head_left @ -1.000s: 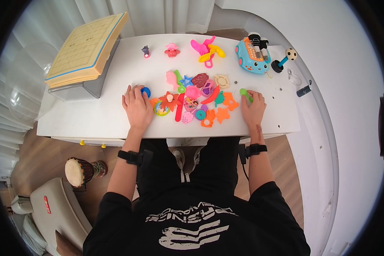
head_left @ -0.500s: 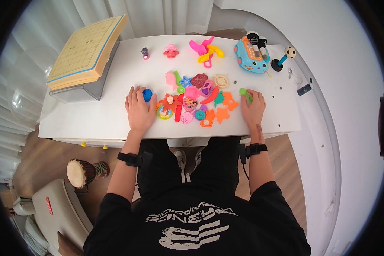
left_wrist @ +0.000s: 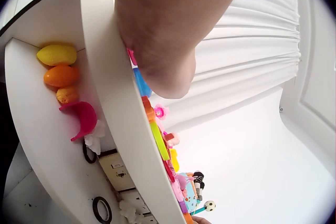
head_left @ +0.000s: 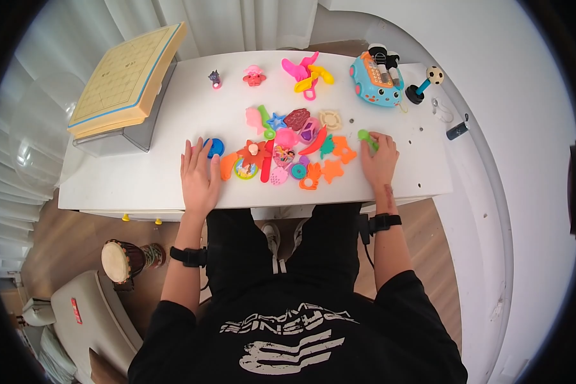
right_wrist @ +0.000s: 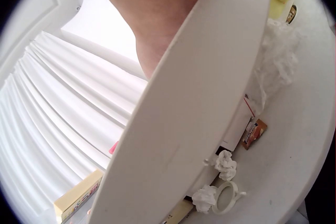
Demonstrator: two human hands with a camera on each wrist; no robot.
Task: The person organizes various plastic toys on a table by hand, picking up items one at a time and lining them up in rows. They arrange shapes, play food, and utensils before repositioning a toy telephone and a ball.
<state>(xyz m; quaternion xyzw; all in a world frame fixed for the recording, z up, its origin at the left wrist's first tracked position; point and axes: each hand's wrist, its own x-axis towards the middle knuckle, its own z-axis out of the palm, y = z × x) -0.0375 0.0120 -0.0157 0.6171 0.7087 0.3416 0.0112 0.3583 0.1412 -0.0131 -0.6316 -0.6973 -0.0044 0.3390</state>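
Observation:
In the head view my left hand (head_left: pixel 200 181) lies flat on the white table with fingers extended. Its fingertips are right beside a blue round toy piece (head_left: pixel 216 148), and an orange piece (head_left: pixel 228 166) lies just right of the palm. A bit of magenta shows between the fingers. My right hand (head_left: pixel 381 168) rests at the right of the toy pile, thumb and fingers around a small green toy piece (head_left: pixel 367 139). Between the hands are a red flower (head_left: pixel 248 155), a red stick (head_left: pixel 266 168), a red chili-shaped piece (head_left: pixel 313 142) and an orange star (head_left: pixel 332 171). Both wrist views hide the fingers.
Along the back stand a small dark figure (head_left: pixel 215 79), a pink figure (head_left: pixel 254 76), pink and yellow pieces (head_left: pixel 309 75) and a blue toy telephone (head_left: pixel 379 95). A board-topped box (head_left: pixel 127 83) is at left. Below the tabletop, a shelf holds a yellow egg-shaped toy (left_wrist: pixel 56 55).
My left hand has moved left and toward the table's front edge, its fingers straighter. The blue round piece and the orange piece beside it are more exposed. The right hand stays put.

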